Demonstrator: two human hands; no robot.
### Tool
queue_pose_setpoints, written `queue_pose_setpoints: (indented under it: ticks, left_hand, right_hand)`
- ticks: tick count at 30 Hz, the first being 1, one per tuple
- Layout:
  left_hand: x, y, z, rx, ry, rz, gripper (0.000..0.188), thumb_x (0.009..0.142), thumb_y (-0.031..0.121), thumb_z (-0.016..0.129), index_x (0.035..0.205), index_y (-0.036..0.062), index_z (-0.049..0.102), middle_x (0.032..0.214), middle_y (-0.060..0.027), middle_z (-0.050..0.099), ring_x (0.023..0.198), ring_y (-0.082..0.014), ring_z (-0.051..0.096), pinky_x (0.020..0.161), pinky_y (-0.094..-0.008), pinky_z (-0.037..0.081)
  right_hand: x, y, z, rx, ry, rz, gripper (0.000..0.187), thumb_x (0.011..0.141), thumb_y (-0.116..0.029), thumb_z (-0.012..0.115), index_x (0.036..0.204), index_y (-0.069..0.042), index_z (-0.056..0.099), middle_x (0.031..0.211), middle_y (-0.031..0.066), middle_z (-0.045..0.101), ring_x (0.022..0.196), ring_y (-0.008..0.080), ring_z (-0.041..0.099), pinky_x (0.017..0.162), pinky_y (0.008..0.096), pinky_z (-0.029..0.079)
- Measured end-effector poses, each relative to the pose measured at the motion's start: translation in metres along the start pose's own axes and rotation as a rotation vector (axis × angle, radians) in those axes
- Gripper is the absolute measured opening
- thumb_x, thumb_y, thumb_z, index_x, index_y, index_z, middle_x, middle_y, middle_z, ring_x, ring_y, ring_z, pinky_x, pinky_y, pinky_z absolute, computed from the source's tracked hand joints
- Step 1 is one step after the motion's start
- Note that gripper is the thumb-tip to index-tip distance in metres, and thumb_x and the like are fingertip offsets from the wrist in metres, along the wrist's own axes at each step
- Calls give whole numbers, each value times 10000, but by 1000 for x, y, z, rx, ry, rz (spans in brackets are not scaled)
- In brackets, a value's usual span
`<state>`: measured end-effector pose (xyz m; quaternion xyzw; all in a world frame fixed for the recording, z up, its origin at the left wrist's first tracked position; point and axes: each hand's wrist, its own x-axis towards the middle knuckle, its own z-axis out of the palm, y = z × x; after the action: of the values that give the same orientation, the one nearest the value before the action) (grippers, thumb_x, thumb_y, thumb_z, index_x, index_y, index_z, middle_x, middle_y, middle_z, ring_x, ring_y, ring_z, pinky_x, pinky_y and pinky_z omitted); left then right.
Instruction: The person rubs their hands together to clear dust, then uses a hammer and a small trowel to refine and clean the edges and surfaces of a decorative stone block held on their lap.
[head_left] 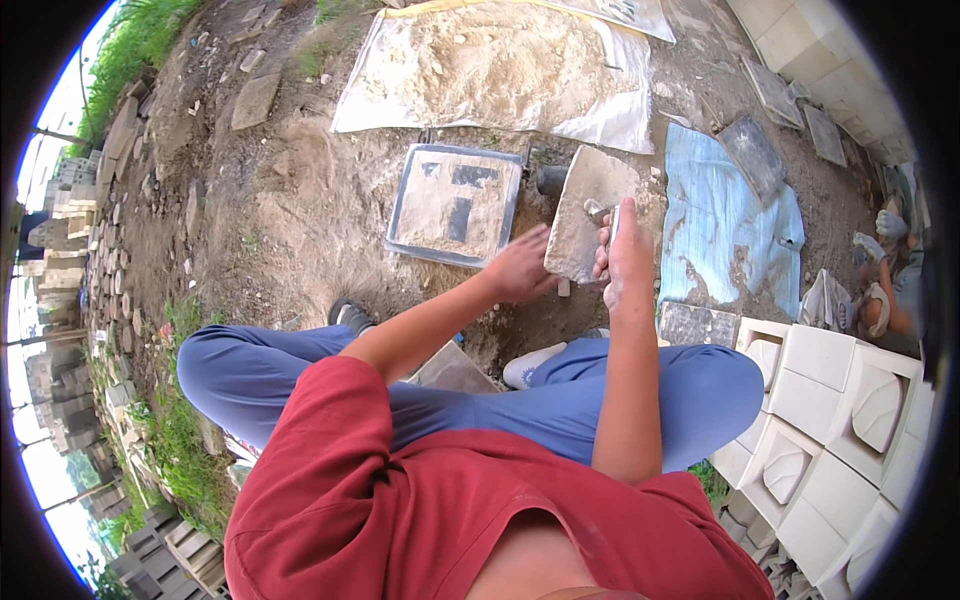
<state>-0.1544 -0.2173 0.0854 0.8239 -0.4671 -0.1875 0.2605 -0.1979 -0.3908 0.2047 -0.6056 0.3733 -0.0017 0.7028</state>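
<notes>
My right hand (pixel 625 255) is closed around a grip on the face of a dusty, light brown square plate (pixel 585 225). The plate is tilted, and my fingers partly cover the grip. At the plate's lower left edge is my left hand (pixel 522 266), slightly blurred, with its fingers stretched out; whether they touch the edge I cannot tell. Left of the plate lies a dark-rimmed square mould (pixel 400 215) filled with pale powder, some dark recesses showing through. A dark round piece (pixel 551 180) sits between mould and plate.
Beyond the mould, a white sheet (pixel 350 108) bears a heap of pale powder (pixel 490 50). To the right lie a blue sheet (pixel 700 200) and a dark slab (pixel 752 158). Cream blocks (pixel 820 355) are stacked at lower right. Another person's gloved hands (pixel 880 235) show at far right.
</notes>
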Motion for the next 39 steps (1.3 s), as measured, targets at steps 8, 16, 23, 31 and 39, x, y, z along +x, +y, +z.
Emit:
queue_pose_setpoints:
  ticks: [8, 16, 23, 31, 39]
  left_hand:
    - [-53, -108, -40, 499, 192, -503, 691, 1102, 471, 251, 1646, 88, 65, 1728, -88, 14, 1592, -263, -27, 1292, -387, 7]
    - [-43, -113, -21, 486, 246, -358, 759, 1089, 552, 211, 1640, 41, 101, 1724, -121, 71, 1594, -290, 39, 1292, -406, 35]
    - [-68, -134, -28, 561, 509, -656, 793, 1086, 560, 197, 1630, 6, 34, 1720, -161, 13, 1592, -302, -13, 1290, -406, -1]
    - [-38, -122, -26, 409, 257, -349, 674, 1083, 512, 287, 1646, 156, 185, 1727, -76, 112, 1597, -228, 77, 1292, -409, 25]
    - [-110, -186, -60, 495, 610, -988, 772, 1079, 564, 265, 1611, 5, 234, 1695, -246, 124, 1562, -457, 108, 1279, -516, 69]
  right_hand:
    - [-1, 2, 11, -59, 16, -38, 538, 1056, -550, 450, 909, -50, 587, 649, -13, 485, 421, 103, 408, 375, 296, 344]
    - [0, 0, 40, -97, -25, -38, 529, 1059, -541, 451, 926, -48, 587, 646, -16, 488, 422, 103, 407, 375, 300, 347]
    - [2, 4, 45, -80, -40, -44, 554, 1068, -500, 463, 949, 25, 594, 659, 27, 487, 396, 137, 428, 349, 313, 354]
    - [3, 6, 41, -128, -18, -22, 527, 1056, -555, 451, 923, -62, 585, 639, -23, 482, 417, 97, 403, 366, 289, 348]
    - [13, 10, 33, -118, -5, -33, 529, 1060, -529, 455, 903, -38, 579, 642, 5, 490, 399, 117, 411, 349, 299, 341]
